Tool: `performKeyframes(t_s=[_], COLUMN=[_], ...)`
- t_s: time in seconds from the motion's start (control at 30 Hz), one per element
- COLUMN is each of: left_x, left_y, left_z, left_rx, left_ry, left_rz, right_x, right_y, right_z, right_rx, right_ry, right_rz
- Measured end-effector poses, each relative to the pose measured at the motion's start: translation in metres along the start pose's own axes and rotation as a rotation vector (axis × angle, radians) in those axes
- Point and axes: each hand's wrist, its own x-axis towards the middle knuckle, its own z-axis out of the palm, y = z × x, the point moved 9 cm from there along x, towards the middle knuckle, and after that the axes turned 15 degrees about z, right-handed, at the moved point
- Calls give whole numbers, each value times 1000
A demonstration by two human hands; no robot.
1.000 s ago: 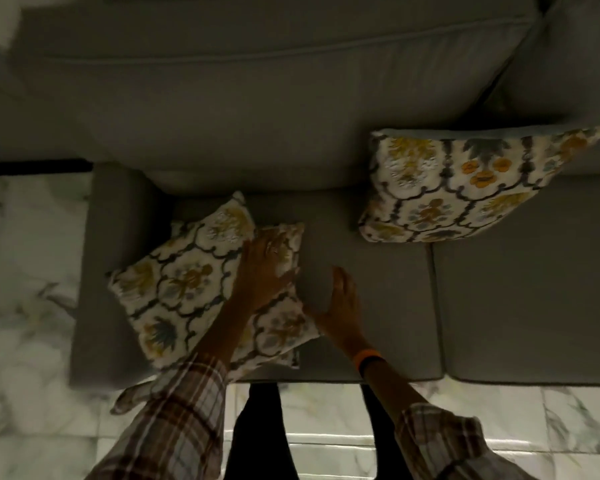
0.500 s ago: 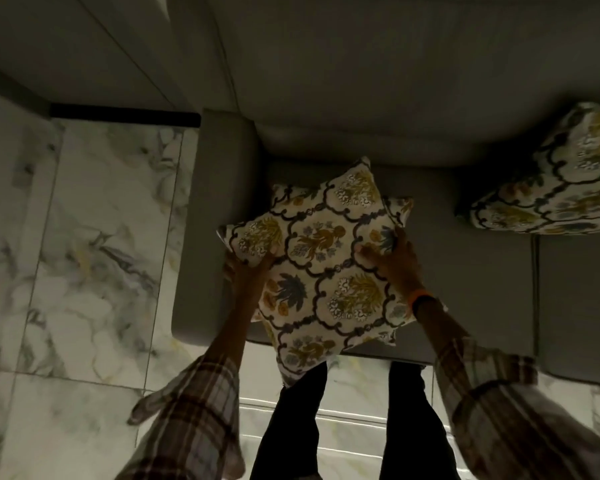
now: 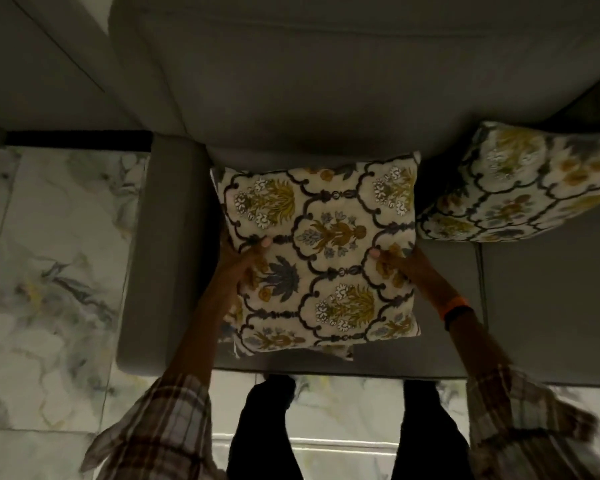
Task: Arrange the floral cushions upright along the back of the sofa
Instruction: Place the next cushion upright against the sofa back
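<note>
Head view: the left hand [image 3: 238, 268] and right hand [image 3: 400, 261] clasp opposite side edges of a floral cushion [image 3: 326, 251] between them, above the sofa seat [image 3: 447, 341]; a second cushion [image 3: 520, 188] leans beyond the right hand. It looks soft and light, so gripping both sides seems best

The person wears plaid sleeves [image 3: 174, 424], dark trousers [image 3: 267, 434] and an orange-and-black wristband [image 3: 456, 308] on the right wrist.
</note>
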Motion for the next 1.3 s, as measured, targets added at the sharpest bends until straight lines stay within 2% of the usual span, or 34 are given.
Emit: performKeyframes(t_s=[0.07, 0.17, 0.33, 0.57, 0.77, 0.93, 1.1, 1.3], left_x=[-14, -37, -79, -104, -99, -81, -60, -38], left_y=[3, -9, -44, -49, -56, -49, -41, -37], left_z=[47, 121, 299, 572, 751, 880, 976, 1055], left_rx=[-16, 25, 59, 119, 160, 122, 137, 178], left_ry=[-90, -166, -275, -488, -649, -691, -672, -585], left_rz=[-69, -79, -100, 16, 140, 202, 362, 521], right_x=[-12, -22, -27, -25, 0, 36, 69, 106], right_y=[5, 37, 107, 165, 180, 186, 175, 178], right_z=[-51, -130, -301, -544, -697, -819, -920, -998], right_rx=[-13, -11, 46, 193, 264, 422, 659, 653], right_ry=[67, 76, 101, 214, 199, 268, 322, 396], right_rz=[-48, -68, -42, -64, -64, -93, -202, -249])
